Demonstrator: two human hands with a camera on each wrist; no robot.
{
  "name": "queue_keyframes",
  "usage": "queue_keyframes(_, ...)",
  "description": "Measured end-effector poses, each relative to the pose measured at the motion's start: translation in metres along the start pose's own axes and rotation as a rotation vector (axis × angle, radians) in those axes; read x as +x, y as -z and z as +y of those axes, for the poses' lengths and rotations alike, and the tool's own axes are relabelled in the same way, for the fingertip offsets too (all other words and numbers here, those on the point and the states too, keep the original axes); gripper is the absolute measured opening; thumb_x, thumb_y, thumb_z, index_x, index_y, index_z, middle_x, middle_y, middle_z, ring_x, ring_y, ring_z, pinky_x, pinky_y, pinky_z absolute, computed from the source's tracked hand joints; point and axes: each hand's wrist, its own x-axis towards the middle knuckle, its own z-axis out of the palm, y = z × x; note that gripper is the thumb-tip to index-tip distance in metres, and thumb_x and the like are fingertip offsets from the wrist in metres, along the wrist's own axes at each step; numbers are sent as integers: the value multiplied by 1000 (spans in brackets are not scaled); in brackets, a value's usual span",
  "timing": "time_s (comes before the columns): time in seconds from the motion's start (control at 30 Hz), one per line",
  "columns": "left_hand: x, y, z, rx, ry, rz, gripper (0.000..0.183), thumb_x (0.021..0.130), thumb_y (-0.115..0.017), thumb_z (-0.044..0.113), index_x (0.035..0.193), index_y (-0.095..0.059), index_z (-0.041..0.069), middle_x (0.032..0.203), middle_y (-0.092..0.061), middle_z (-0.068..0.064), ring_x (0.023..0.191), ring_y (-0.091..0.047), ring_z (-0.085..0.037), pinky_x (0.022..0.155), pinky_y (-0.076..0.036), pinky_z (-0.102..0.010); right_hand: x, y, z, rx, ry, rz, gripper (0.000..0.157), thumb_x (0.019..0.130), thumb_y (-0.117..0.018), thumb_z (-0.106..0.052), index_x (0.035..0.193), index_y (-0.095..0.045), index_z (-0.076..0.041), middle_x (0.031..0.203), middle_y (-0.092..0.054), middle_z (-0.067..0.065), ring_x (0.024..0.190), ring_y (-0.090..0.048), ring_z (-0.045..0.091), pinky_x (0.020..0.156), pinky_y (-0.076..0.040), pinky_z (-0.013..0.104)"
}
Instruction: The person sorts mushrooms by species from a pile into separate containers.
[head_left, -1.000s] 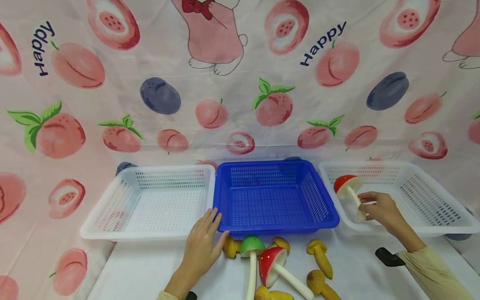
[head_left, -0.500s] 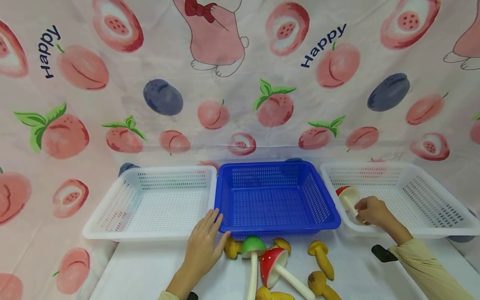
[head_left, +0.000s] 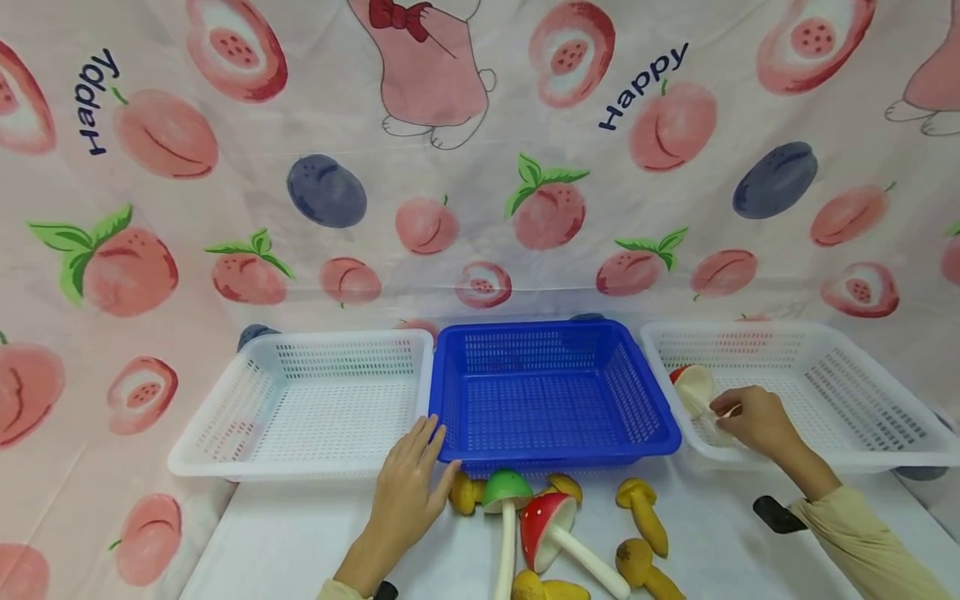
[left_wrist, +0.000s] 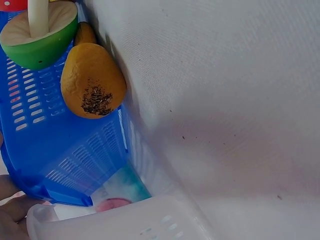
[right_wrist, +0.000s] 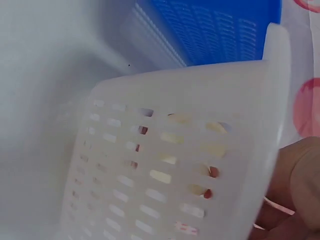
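My right hand [head_left: 761, 421] is inside the right white basket [head_left: 825, 457], its thumb and fingertips pinching the pale stem of a red-capped toy mushroom [head_left: 696, 387]. That mushroom lies tilted against the basket's left wall; in the right wrist view only bits of it show through the slots. My left hand [head_left: 408, 483] has its fingers extended, resting where the rims of the blue basket [head_left: 558, 458] and left white basket [head_left: 300, 471] meet. Nearest to it are a yellow-brown mushroom [head_left: 463, 495] and a green-capped mushroom [head_left: 506, 492].
A second red-capped mushroom [head_left: 547, 529] and several yellow-brown mushrooms [head_left: 642, 512] lie on the white table [head_left: 300, 533] before the blue basket. The three baskets stand in a row against a fruit-printed cloth [head_left: 480, 208].
My right hand has lowered the red-capped mushroom from a raised, upright pose down against the right white basket's left side. My left hand has stayed at the rims.
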Motion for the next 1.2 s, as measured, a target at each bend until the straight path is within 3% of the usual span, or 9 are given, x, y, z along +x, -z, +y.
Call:
queue_keyframes(0.2,0,0,-1,8,-5,16,47,88,-64,28,121,-61,-5,133,-52,-21,125,-47,-36,96,-43,-54,-2,3,-11,-28,137,160,13,69,-69,8,79,-72,0,68,-66,6,60,-53,10,50,-39,26)
queue_keyframes(0.37,0,1,0,6,9,4,47,88,-63,28,122,-60,-5,134,-51,-20,126,-46,-36,98,-41,-53,-3,7,-22,-20,157,206,12,70,-70,6,80,-71,-1,70,-67,7,60,-54,10,46,-38,24)
queue_keyframes(0.83,0,-1,0,11,1,15,48,87,-64,28,122,-60,-5,134,-52,-21,126,-46,-36,97,-42,-53,-26,9,-61,48,121,136,16,77,-73,0,92,-69,1,85,-68,10,74,-61,24,56,-49,19)
queue_keyframes(1.2,1,0,0,8,7,-3,48,86,-66,28,121,-61,-4,133,-53,-20,125,-48,-34,94,-45,-51,-53,-2,-89,137,124,88,18,78,-75,-3,95,-69,-4,88,-69,4,75,-61,13,56,-52,21)
